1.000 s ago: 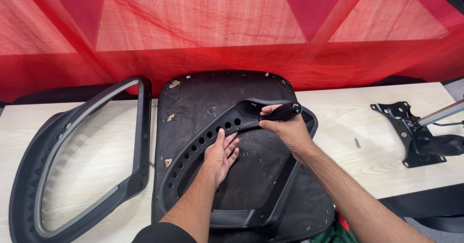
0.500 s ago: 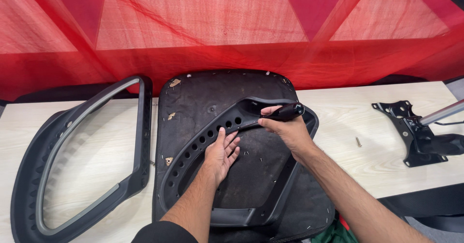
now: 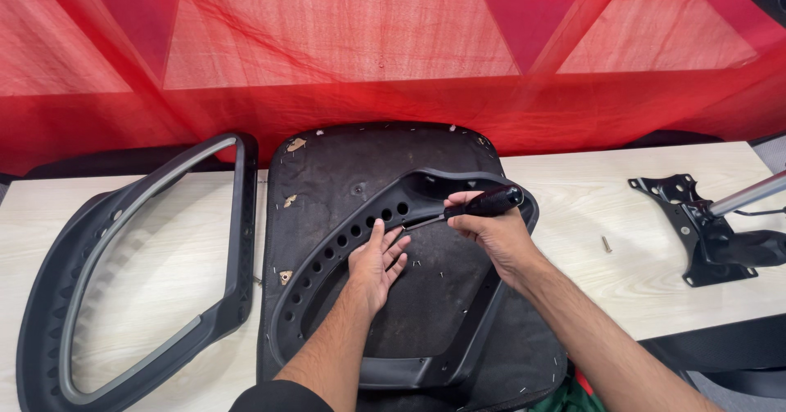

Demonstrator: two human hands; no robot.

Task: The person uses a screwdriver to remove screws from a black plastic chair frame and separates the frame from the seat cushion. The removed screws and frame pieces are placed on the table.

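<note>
A black chair seat pad [image 3: 360, 166] lies upside down on the pale wooden table [image 3: 589, 207]. On it rests a black plastic frame with a row of round holes [image 3: 344, 240]. My left hand [image 3: 375, 262] lies flat, fingers apart, on the pad beside that row of holes. My right hand [image 3: 491, 230] grips the black handle of a screwdriver [image 3: 483, 203]. Its thin shaft points left, with the tip close to my left fingertips near the frame's edge.
A second black frame with a grey inner rim [image 3: 131, 281] lies to the left. At the right sit a black metal chair mechanism [image 3: 704, 232] with a chrome rod [image 3: 749, 192] and a loose screw [image 3: 606, 243]. Red mesh fabric [image 3: 393, 43] hangs behind.
My right hand has shifted slightly right and tilted the screwdriver, so its shaft now shows, pointing at the frame edge. My left hand stays put.
</note>
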